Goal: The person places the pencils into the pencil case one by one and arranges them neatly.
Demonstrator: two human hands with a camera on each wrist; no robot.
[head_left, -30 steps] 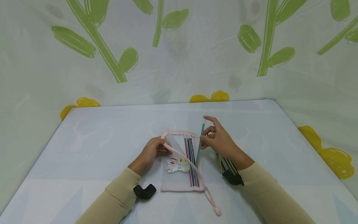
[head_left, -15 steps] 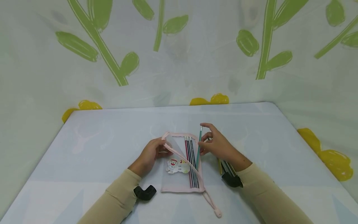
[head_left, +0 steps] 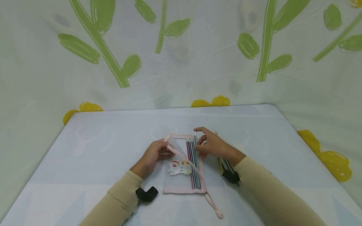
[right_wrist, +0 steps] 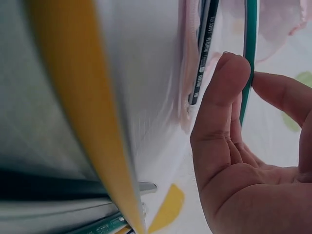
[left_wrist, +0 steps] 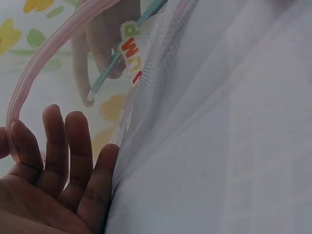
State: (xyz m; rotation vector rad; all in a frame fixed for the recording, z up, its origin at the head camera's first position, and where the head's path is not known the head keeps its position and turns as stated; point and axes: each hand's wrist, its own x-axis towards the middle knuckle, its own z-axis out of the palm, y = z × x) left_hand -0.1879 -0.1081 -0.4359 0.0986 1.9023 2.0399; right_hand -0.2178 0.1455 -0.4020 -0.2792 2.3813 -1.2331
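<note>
- The pink trim of a see-through pouch (head_left: 178,182) is pinched between thumb and forefinger of the left hand (head_left: 154,153); the remaining fingers are held apart.
- A teal pencil (right_wrist: 252,44) is pinched between thumb and fingers of the right hand (head_left: 212,144), its upper end touched by the forefinger.
- The teal pencil is held tilted at the pouch's right side, its lower part crossed by the trim.
- Several pencils (head_left: 191,153), one red, others dark, are held inside the pouch, close beside the teal one.
- The pouch is laid on the table (head_left: 113,171), its strap (head_left: 214,205) stretched from the lower right corner.
- Loose pencils (head_left: 225,165) are partly hidden by the right forearm.
</note>
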